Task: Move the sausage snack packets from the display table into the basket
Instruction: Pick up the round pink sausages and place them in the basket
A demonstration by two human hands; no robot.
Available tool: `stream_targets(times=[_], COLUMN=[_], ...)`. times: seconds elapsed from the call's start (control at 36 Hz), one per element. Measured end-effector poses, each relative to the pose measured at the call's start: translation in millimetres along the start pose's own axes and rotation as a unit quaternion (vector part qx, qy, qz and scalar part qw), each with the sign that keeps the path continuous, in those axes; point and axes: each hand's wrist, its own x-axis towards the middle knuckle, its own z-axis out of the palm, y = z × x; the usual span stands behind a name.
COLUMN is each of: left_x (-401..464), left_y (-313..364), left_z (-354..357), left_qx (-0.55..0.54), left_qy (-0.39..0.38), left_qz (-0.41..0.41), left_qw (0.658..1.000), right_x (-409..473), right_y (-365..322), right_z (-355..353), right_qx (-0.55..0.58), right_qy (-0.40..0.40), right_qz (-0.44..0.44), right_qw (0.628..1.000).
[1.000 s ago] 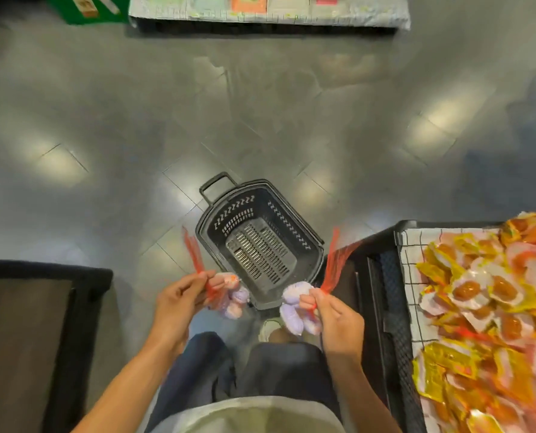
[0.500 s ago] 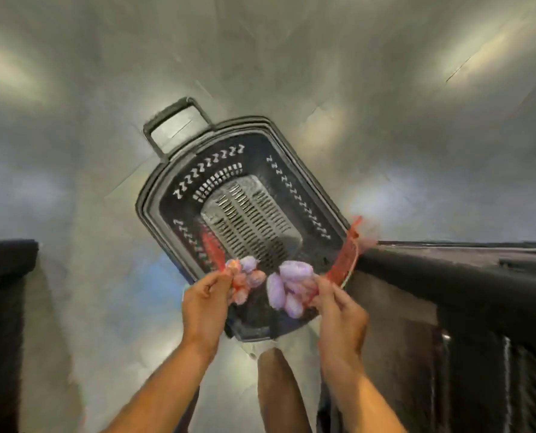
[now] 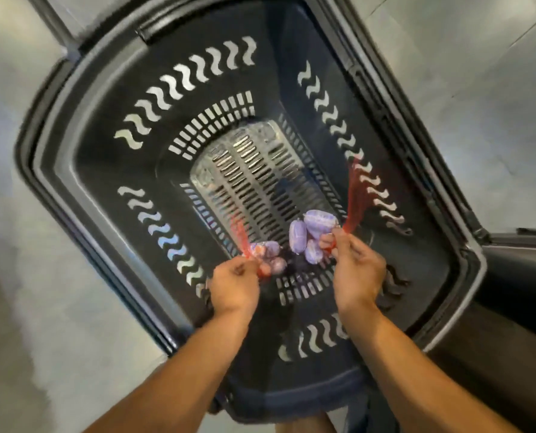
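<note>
Two sausage packets [image 3: 268, 253] [image 3: 313, 235], two hands [image 3: 233, 285] [image 3: 358, 273], one basket [image 3: 104, 170].

Matt black plastic basket [image 3: 82, 170]; red mesh netting [image 3: 358, 195] on glossy packets [image 3: 315, 228].

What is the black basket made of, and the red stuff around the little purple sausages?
The basket looks like hard black plastic: moulded wavy cut-outs and slots, and a dull sheen. The red stuff looks like thin plastic netting, see-through and gathered into a tail. The purple sausages seem wrapped in glossy film, though blur leaves that uncertain.
</note>
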Motion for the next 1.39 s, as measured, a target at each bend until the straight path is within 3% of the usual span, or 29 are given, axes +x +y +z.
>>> stream_targets(times=[0.17, 0.22, 0.31, 0.56, 0.69, 0.89, 1.06, 1.17, 1.25, 1.39], left_x=[32, 38, 40, -18, -85, -181, -267, -324, -363, -408], left_y=[-3, -3, -4, 12, 46, 119, 183, 215, 227, 217], left_z=[21, 23, 20, -23, -66, -157, -246, -298, -334, -387], left_qx=[0.135, 0.152, 0.146, 0.228, 0.265, 0.394, 0.479, 0.462, 0.448, 0.416], left_qy=[0.002, -0.007, -0.040, -0.140, -0.143, -0.171, -0.169, -0.160, -0.148, -0.144], left_qz=[-0.004, 0.004, 0.013, 0.070, 0.132, 0.234, 0.328, 0.413, 0.471, 0.557], left_qw=[0.991, 0.988, 0.988, 0.961, 0.945, 0.872, 0.796, 0.768, 0.745, 0.705], right_x=[33, 37, 35, -9, -56, -137, -223, -287, -343, -431], right_y=[47, 54, 58, 25, -23, -105, -200, -261, -301, -318], right_z=[15, 18, 20, -14, -43, -90, -123, -142, -164, -197], right_qx=[-0.166, -0.201, -0.205, -0.222, -0.209, -0.209, -0.202, -0.203, -0.149, -0.129], right_qy=[-0.085, -0.092, -0.095, -0.246, -0.249, -0.229, -0.207, -0.192, -0.180, -0.143], right_qz=[0.091, 0.077, 0.047, 0.131, 0.145, 0.102, -0.009, -0.108, -0.129, -0.225], right_qw=[0.978, 0.972, 0.973, 0.935, 0.934, 0.945, 0.957, 0.954, 0.964, 0.955])
